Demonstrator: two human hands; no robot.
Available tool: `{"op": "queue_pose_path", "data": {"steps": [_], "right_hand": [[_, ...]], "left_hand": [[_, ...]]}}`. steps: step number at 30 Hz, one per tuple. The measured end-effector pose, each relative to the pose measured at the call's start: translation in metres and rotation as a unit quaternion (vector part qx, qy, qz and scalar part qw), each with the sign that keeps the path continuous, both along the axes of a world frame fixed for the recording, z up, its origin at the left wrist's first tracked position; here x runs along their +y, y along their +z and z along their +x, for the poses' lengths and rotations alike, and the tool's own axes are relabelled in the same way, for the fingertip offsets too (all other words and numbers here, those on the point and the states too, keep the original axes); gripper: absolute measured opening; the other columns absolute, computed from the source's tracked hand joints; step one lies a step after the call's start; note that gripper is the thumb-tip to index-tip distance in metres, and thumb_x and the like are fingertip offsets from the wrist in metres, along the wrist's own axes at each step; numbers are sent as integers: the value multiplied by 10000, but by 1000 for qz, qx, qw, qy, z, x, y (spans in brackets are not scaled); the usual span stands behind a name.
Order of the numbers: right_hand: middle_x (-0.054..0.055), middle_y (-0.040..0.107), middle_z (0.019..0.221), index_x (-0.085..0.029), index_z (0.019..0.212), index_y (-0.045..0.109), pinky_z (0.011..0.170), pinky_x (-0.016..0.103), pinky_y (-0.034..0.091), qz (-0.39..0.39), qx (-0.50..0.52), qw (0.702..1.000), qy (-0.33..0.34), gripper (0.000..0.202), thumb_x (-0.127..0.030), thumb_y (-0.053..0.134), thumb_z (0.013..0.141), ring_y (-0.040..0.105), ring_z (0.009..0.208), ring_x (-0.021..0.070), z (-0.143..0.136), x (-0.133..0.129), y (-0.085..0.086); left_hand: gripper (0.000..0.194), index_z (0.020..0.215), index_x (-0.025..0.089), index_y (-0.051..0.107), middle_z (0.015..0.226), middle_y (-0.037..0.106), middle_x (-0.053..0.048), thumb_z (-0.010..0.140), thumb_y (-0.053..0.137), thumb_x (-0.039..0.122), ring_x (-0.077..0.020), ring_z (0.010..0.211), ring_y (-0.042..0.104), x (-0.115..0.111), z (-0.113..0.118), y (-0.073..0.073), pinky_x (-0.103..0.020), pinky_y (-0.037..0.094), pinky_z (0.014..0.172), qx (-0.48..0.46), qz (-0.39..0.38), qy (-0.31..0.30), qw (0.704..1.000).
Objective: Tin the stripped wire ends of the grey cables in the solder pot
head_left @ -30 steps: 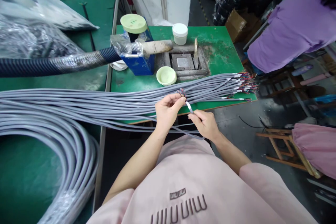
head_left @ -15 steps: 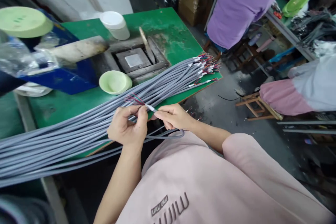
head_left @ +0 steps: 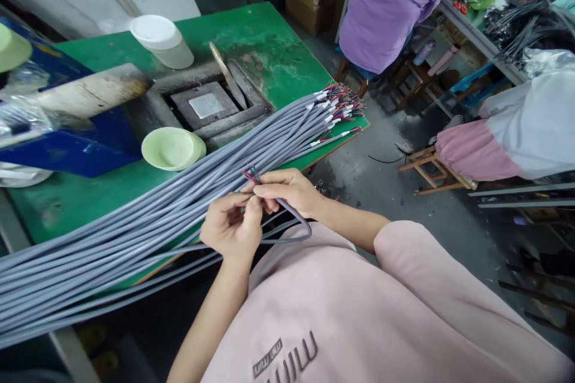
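Note:
My right hand [head_left: 294, 191] is closed around the end of a grey cable [head_left: 300, 216], with thumb and fingers pinching it. Thin red, green and dark wires [head_left: 252, 175] fan out past its fingertips. Right beside it, my left hand [head_left: 234, 224] is closed in a pinch near the base of those wires; what lies between its fingertips is too small to make out. The cable bends in a loop under my right wrist and runs back left. Behind both hands lies a thick bundle of grey cables [head_left: 179, 209], its white-wrapped, frayed wire ends [head_left: 341, 102] at the table's right corner.
On the green table [head_left: 251, 30] are a pale green bowl [head_left: 164, 149], a lidded white tub [head_left: 157, 36], and a sooty recessed frame with a shiny square [head_left: 205, 105] and a stick [head_left: 227, 75]. A blue box [head_left: 103, 149] stands left. Two people sit beyond, right.
My right hand has slid up the cable, covering its white wrap. The wires now point up past my right fingertips, and my left hand has shifted slightly down and right. The view has turned slightly.

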State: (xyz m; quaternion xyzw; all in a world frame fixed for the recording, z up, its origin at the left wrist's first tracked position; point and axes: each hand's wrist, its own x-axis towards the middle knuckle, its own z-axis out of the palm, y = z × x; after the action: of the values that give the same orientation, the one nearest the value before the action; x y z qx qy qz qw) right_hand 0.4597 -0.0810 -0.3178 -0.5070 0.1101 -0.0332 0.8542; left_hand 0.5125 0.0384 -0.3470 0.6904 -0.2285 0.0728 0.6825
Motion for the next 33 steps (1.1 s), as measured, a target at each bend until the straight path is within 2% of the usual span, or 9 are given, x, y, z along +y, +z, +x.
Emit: {"op": "queue_pose_path", "data": {"steps": [5, 8, 11, 13, 15, 18, 24, 28, 33], "right_hand": [[-7, 609, 769, -172, 807, 704, 620, 222, 449, -164, -46, 984, -62, 276, -437, 729, 735, 534, 677, 92, 2, 1, 9], [-9, 586, 777, -170, 765, 669, 675, 212, 439, -235, -59, 968, -62, 225, -393, 675, 795, 544, 738, 96, 6, 1, 13], [-24, 544, 727, -167, 744, 629, 623, 206, 405, -278, -58, 957, -65, 211, -364, 649, 816, 502, 674, 84, 12, -7, 21], [-35, 504, 664, -168, 726, 613, 559, 209, 367, -301, -51, 949, -75, 217, -364, 647, 810, 450, 596, 77, 18, -18, 29], [-42, 474, 605, -168, 710, 611, 519, 216, 333, -333, -45, 939, -75, 218, -361, 643, 804, 414, 541, 75, 30, -32, 39], [-49, 437, 535, -162, 663, 606, 488, 224, 285, -399, -54, 914, -60, 215, -336, 647, 783, 383, 496, 73, 63, -50, 52], [-52, 379, 474, -152, 520, 533, 500, 238, 236, -545, -81, 834, 24, 260, -276, 618, 732, 329, 492, 68, 146, -51, 56], [-43, 402, 472, -142, 498, 561, 536, 252, 254, -641, -54, 761, 86, 224, -235, 603, 697, 374, 526, 85, 183, -40, 50], [-11, 518, 516, -146, 576, 665, 555, 260, 284, -739, 8, 655, 156, 148, -232, 606, 682, 469, 561, 119, 211, -27, 43]], "left_hand": [[238, 732, 192, 533, 627, 606, 49, 710, 713, 347, -82, 455, 524, -6, -2, 15, -230, 465, 460, 167, -68, -10, 984], [208, 698, 199, 496, 544, 532, 71, 713, 683, 289, -72, 430, 483, -5, 3, 21, -203, 414, 434, 193, -109, -28, 975], [179, 726, 202, 499, 556, 538, 67, 753, 663, 269, -90, 463, 521, -1, 11, 24, -209, 419, 451, 160, -124, -6, 979], [147, 770, 199, 535, 604, 574, 54, 774, 664, 271, -103, 514, 560, 5, 18, 25, -221, 440, 492, 95, -87, 42, 991], [117, 790, 189, 585, 657, 608, 35, 773, 676, 262, -104, 559, 572, 11, 26, 23, -231, 451, 548, 7, -6, 77, 997], [57, 804, 184, 639, 698, 635, 13, 787, 662, 234, -98, 576, 552, 17, 40, 13, -233, 435, 592, -84, 118, 54, 988], [50, 793, 193, 640, 621, 624, 12, 822, 609, 219, -118, 575, 539, 13, 54, -8, -245, 400, 605, -175, 193, 17, 965], [108, 797, 192, 637, 643, 629, 7, 860, 552, 215, -121, 605, 543, 11, 52, -8, -246, 400, 619, -179, 208, 15, 962], [118, 804, 189, 617, 672, 639, 8, 879, 528, 211, -127, 643, 549, 11, 54, -5, -252, 401, 629, -190, 228, 15, 955]]}}
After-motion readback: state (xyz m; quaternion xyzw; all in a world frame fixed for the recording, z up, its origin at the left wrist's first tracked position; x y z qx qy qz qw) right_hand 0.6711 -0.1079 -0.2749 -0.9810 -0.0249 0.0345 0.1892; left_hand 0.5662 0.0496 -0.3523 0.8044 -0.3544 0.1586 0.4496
